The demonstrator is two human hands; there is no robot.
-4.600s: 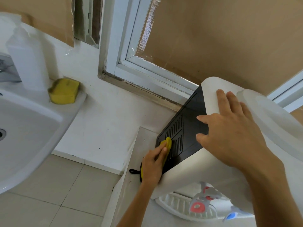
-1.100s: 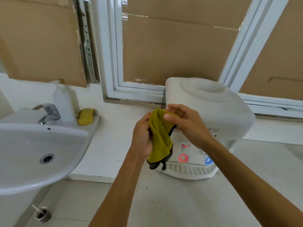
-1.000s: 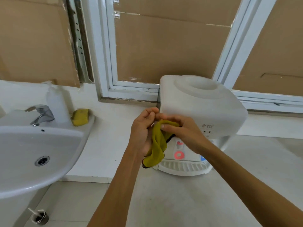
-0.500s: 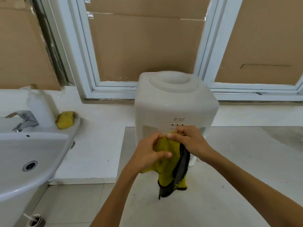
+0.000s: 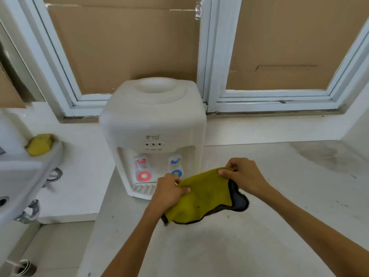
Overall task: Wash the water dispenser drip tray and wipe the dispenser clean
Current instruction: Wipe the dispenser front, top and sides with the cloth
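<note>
A pale grey counter (image 5: 279, 196), scuffed and marked with dark specks, was seen filling the lower right of the view. A white water dispenser (image 5: 153, 124) was stood upright on its back left part, toward eleven o'clock, with a white drip tray (image 5: 142, 188) seated at its foot. A faint round stain was visible toward two o'clock.

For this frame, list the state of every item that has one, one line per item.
water dispenser: upright on the counter, no bottle on top
drip tray: seated at the dispenser's base
yellow cloth: spread out, held between both hands
left hand: grips the cloth's left edge
right hand: pinches the cloth's far corner
yellow sponge: lying on the sink's rim, untouched
</note>
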